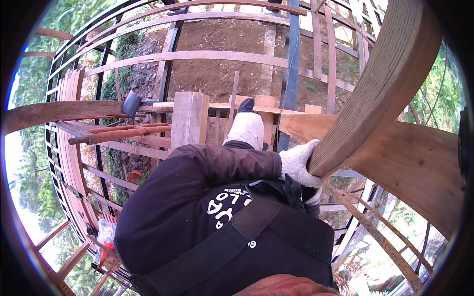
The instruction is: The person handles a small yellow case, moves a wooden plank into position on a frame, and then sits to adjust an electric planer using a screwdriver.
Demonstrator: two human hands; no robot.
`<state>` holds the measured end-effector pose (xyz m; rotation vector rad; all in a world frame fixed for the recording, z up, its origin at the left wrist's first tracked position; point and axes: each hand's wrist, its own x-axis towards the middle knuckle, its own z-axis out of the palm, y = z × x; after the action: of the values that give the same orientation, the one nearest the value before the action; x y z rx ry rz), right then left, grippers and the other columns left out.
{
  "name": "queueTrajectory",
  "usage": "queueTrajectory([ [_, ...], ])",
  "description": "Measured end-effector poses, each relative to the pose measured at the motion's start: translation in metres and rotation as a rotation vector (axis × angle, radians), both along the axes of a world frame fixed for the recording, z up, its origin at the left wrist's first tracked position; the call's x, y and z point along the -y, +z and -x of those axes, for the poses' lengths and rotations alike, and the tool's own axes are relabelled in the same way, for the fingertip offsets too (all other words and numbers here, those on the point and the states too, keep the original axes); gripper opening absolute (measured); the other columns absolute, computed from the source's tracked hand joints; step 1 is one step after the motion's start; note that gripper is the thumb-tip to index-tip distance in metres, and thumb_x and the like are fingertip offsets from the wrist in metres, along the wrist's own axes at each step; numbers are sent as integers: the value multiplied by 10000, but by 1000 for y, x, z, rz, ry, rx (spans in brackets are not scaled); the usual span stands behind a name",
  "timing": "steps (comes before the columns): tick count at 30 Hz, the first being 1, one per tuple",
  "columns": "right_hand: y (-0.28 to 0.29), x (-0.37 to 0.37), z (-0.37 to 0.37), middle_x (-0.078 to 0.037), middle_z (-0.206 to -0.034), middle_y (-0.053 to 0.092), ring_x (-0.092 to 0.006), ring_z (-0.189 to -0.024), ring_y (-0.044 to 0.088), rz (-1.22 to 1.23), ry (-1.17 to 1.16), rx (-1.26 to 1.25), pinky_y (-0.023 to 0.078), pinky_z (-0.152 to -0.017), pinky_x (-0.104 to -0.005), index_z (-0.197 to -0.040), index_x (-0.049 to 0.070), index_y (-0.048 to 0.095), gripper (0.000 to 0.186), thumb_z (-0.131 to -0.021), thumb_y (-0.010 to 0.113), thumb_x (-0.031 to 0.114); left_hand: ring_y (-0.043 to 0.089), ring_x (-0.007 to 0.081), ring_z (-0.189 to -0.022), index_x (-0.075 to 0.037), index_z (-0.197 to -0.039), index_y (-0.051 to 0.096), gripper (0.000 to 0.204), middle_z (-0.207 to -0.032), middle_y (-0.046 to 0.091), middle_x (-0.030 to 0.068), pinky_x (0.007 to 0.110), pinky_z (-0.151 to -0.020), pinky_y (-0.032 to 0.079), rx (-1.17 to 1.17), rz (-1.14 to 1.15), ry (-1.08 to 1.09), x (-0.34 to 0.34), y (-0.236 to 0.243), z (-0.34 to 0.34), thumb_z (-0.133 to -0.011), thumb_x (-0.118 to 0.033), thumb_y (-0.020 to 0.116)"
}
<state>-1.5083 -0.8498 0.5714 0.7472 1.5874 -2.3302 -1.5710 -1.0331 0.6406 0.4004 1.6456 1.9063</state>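
Note:
My left hand [298, 163], in a white knitted glove, grips the edge of a thick weathered timber beam [375, 84] that rises toward the upper right. My left forearm crosses my chest in a dark sleeve. Beneath that hand a pale patch of what looks like my right hand or cuff [311, 200] shows; its fingers are hidden. A wide brown board [405, 172] lies beside the beam. My leg in white trousers [244, 130] reaches down to a dark shoe [246, 104] on narrow timber near an upright square post [187, 121].
High timber and metal framework [227, 59] surrounds me, with dirt ground [217, 39] far below. A dark cylindrical object [132, 103] is by the left beam [59, 111]. Rusty poles [118, 134] lie left; a rusty ladder-like frame [375, 232] is lower right. Trees stand beyond.

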Motion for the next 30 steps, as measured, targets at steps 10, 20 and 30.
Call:
queueTrajectory([
  [10,19,16,86,-167,-1316,600,-269,-1169,625,82,24,-139,537,-964,-380,-1523,43,348,648,-1040,501,446,556,283,-1260,24,-1478,355,1041,-1344,574,212,403,-1069,450,-9,-116,117,-7,0,106,-666,-340,894],
  [20,-34,41,121,-242,-1488,439,-317,-1377,462,-1287,178,-753,401,-1126,-412,-1546,-3,287,1009,-787,829,382,672,249,-884,-23,-1201,553,359,-977,686,150,383,-818,549,78,-575,186,21,88,269,-911,-194,678],
  [30,27,72,232,-176,-1251,660,-264,-1143,652,-940,50,-317,512,-994,-408,-1424,12,484,948,-635,923,301,656,172,-937,-31,-1241,522,433,-1090,622,70,318,-799,548,-207,-456,163,11,223,388,-1006,-377,633],
])
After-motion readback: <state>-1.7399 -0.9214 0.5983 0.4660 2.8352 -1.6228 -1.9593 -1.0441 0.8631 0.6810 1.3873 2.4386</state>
